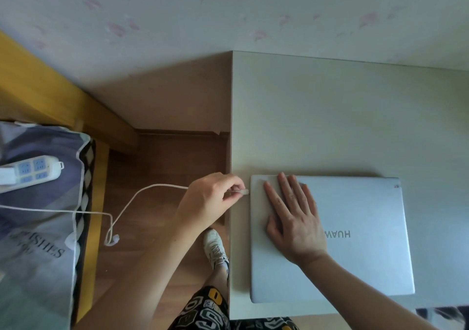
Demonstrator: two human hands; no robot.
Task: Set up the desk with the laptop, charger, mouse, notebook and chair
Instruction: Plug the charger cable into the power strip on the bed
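Observation:
A silver laptop [360, 253] lies closed on the pale desk [330, 116], near its left and front edges. My right hand [291, 215] presses flat on the lid with straight fingers. My left hand [210, 197] pinches the white charger plug [243, 192] right at the laptop's left side. The white charger cable [142, 197] loops down over the floor and runs left to a white power strip [33, 169] on the bed. Mouse, notebook and chair are out of view.
A bed with a yellow wooden frame [50, 96] and grey-blue bedding [38, 241] stands at the left. Brown wooden floor [172, 157] fills the gap between bed and desk, where my white shoe [215, 248] stands. A papered wall lies behind the desk.

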